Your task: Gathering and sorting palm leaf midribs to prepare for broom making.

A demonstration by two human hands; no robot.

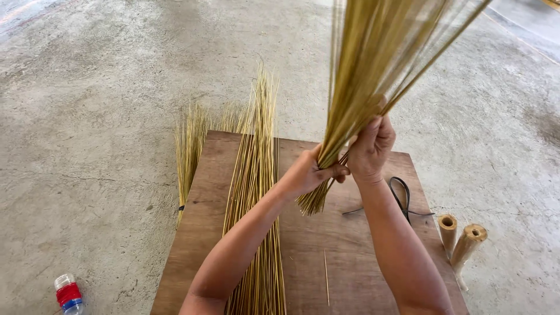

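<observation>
Bundle (373, 70) of thin yellow-green sticks stands raised above the board (350, 245), gripped near its cut ends by both hands. The left hand (306, 172) is closed round the lower stems; the right hand (370, 149), just above at 1 o'clock, is closed on the same bundle, the sticks fanning up out of view. So one bunch looks gathered but, as far as I can tell, not tied. At 6 o'clock a loose stick (326, 277) lies on the board. At 9 o'clock a long pile (256, 192) waits loose, another sheaf (189, 146) beyond it. At 3 o'clock lie a black cord (401, 195) and bamboo pieces (461, 239); a bottle (69, 293) sits at 8 o'clock.
</observation>
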